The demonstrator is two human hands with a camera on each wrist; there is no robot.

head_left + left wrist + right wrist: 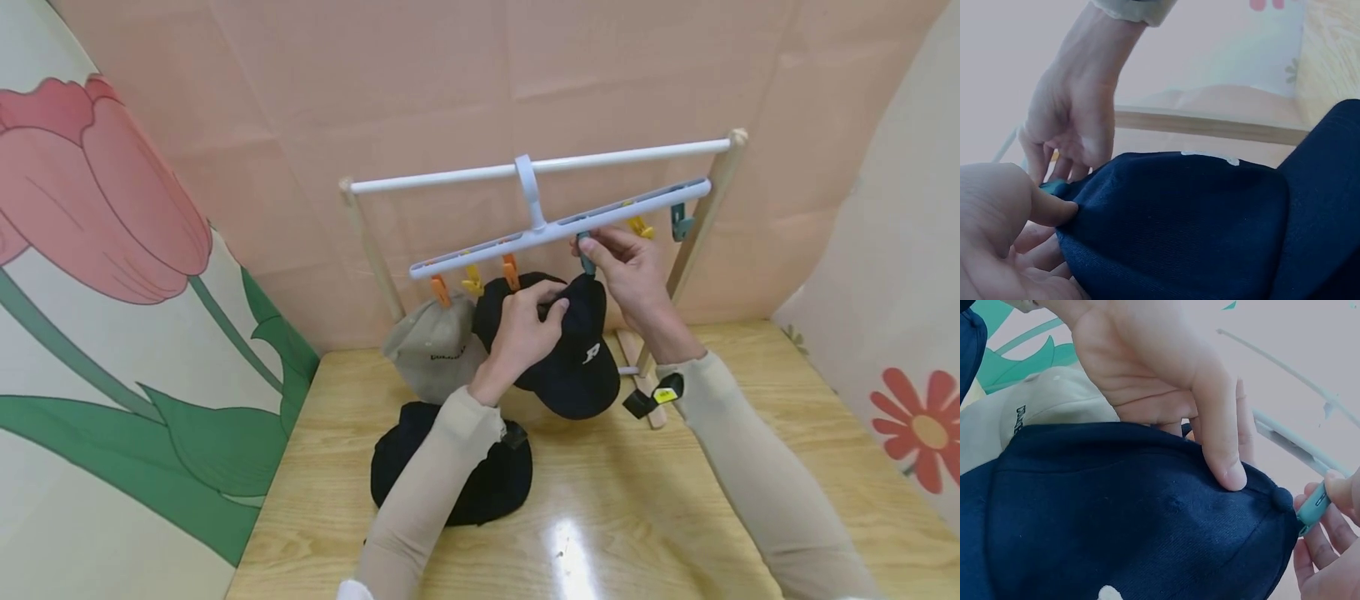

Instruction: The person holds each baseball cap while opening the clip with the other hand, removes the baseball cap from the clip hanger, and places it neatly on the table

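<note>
A navy baseball cap (573, 379) with a white letter hangs below the pale blue clip hanger (600, 218). My left hand (525, 329) pinches its fabric near the crown, thumb on the outside. Between the thumb and fingers of my right hand (630, 271) is a teal clip (1314, 509), whose lower end meets the cap at its top button (1282, 499). Whether the clip bites the fabric is hard to tell. Left of the navy cap, a beige cap (431, 350) hangs near an orange clip (440, 290). Another dark cap (491, 304) is partly hidden behind my left hand.
The hanger tilts on a rack's white bar (450, 176), lower at the left. Other clips include a yellow one (640, 227) and a teal one (681, 225) towards the right. A black cap (498, 479) lies on the wooden table (315, 492), partly beneath my left forearm.
</note>
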